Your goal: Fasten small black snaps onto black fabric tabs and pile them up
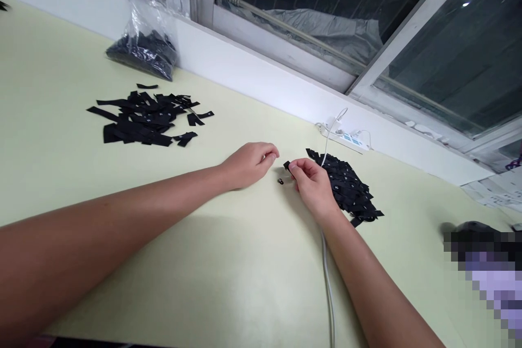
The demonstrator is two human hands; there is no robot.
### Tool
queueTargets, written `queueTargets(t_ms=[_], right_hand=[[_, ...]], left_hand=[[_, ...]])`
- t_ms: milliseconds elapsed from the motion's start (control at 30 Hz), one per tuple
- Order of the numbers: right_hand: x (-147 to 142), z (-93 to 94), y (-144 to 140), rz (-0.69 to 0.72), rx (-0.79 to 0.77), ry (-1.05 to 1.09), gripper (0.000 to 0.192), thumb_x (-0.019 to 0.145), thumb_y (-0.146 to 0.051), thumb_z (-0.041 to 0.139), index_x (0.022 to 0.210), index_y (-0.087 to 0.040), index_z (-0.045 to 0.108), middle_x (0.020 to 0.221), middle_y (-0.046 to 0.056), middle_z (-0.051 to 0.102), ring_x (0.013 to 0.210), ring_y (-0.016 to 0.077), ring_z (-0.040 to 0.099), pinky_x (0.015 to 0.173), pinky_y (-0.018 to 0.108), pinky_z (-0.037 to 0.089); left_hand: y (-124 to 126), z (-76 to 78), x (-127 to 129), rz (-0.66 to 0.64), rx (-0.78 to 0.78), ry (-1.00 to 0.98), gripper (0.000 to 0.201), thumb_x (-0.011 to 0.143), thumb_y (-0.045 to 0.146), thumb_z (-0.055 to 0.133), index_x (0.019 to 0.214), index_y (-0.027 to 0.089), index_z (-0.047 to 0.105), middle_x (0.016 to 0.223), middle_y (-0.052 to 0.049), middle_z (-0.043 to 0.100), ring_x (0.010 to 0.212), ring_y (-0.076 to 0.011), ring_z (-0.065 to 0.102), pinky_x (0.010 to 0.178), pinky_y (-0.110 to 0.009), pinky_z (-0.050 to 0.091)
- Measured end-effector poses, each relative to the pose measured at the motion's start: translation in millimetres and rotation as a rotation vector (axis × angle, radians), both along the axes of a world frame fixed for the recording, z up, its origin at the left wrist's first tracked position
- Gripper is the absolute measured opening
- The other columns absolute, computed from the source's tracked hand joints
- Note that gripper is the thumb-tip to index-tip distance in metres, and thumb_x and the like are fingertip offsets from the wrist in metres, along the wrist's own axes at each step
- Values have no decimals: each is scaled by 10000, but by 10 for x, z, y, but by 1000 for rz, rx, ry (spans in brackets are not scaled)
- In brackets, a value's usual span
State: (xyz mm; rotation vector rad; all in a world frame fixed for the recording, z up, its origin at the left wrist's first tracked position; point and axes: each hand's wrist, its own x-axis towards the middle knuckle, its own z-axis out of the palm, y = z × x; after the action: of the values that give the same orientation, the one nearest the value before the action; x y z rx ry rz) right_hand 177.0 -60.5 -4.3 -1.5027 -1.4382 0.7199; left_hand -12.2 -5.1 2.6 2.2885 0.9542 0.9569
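Observation:
Between thumb and fingers, my right hand pinches a short black fabric strip just above the table. To its left, my left hand is closed, thumb against the curled fingers; whether anything small sits in that pinch is hidden. A tiny black ring-like piece lies or hangs below the strip, between the hands; I cannot tell if it is attached. Right behind my right hand is a dense pile of black fabric strips. A looser pile of black strips lies farther left, some with small white marks.
A clear plastic bag with black pieces stands against the wall at the back left. A white cable runs under my right wrist toward a power strip by the window wall. At the right edge a person is pixelated.

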Motion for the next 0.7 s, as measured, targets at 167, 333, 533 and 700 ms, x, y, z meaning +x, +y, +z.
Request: queueTargets(t_ms=[167, 333, 533, 700], right_hand=[[-65, 41, -34, 77, 17, 15, 265, 838, -456, 620, 884, -196, 643, 809, 28, 670, 666, 143, 560, 569, 253, 408], [-106, 66, -64, 126, 49, 35, 288, 837, -448, 636, 947, -189, 696, 823, 40, 690, 643, 143, 555, 574, 265, 421], [-113, 41, -65, 127, 52, 90, 283, 825, -443, 659, 944, -189, 700, 874, 58, 716, 700, 161, 591, 644, 291, 463], [-78, 22, -43, 89, 69, 54, 298, 808, -400, 671, 1018, -188, 669, 955, 71, 714, 734, 169, 601, 658, 302, 465]], left_hand=[[-22, -13, 4, -9, 19, -148, 289, 902, 257, 519, 1165, 186, 616, 1185, -82, 658, 1042, -199, 609, 827, -329, 512], [-136, 20, 18, -212, 107, -77, 318, 882, 167, 518, 1189, 203, 593, 1161, -67, 673, 1047, -200, 619, 929, -367, 496], [-156, 12, 37, -170, 61, -84, 230, 879, 164, 514, 1088, 209, 600, 1048, -37, 682, 913, -173, 625, 819, -325, 513], [-134, -7, 34, -139, 62, -95, 220, 867, 181, 531, 1073, 196, 604, 990, -38, 673, 895, -173, 613, 813, -324, 513]])
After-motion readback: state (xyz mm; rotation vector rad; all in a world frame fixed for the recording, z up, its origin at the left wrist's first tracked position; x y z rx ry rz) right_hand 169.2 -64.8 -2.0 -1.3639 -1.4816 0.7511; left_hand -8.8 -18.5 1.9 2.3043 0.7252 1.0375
